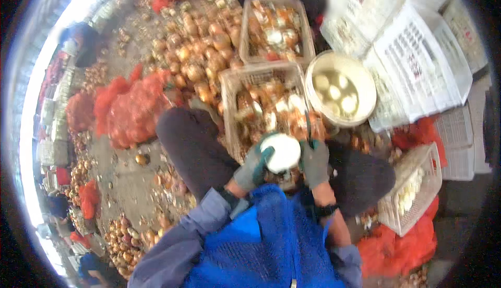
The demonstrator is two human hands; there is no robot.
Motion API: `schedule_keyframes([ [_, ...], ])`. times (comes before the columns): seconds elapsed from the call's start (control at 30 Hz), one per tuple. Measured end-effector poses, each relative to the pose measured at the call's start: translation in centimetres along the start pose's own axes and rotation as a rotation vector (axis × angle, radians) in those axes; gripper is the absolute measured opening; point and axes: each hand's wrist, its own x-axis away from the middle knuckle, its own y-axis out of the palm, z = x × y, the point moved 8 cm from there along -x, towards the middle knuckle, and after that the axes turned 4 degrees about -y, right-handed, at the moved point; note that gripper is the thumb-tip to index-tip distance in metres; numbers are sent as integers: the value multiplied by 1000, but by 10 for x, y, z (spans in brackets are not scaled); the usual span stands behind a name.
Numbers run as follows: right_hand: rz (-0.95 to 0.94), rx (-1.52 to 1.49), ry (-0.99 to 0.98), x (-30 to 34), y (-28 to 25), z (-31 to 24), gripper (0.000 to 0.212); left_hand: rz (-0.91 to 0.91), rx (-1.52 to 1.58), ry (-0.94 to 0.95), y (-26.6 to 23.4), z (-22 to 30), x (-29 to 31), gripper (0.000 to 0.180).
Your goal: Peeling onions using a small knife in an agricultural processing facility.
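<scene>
Both my hands wear grey-green gloves and are over my lap. My left hand (252,167) is closed round a peeled white onion (282,153). To its right, my right hand (315,163) grips a knife (308,122), its thin dark blade pointing away from me. Just beyond my hands stands a plastic crate (227,102) holding onion skins and pale onion pieces. A white bucket (369,92) beside that crate holds several peeled onions in murky liquid.
Another crate (243,29) of skins and onions lies farther off. Unpeeled onions (195,53) are heaped at far left, near red mesh sacks (138,108). White printed sacks (417,61) stand on the right. A crate (432,199) with pale pieces sits by my right knee.
</scene>
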Motion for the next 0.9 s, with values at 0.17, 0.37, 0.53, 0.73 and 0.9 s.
schedule_keyframes([
  [0.17, 64, -470, 220, 66, 55, 118, 22, -128, 109, -36, 36, -3, 5, 81],
  [0.37, -2, -1040, 539, 43, 51, 65, 26, -105, 320, -72, 7, -18, 3, 74],
  [0.53, -86, -1016, 579, 35, 38, 45, 41, -92, 207, -58, 11, -10, -2, 71],
  [0.73, -136, -1106, 434, 28, 32, 13, 44, -130, -71, -18, 9, -11, -6, 70],
  [0.9, -47, -1109, 415, 18, 17, 22, 41, -70, -208, -11, 17, 9, -2, 69],
])
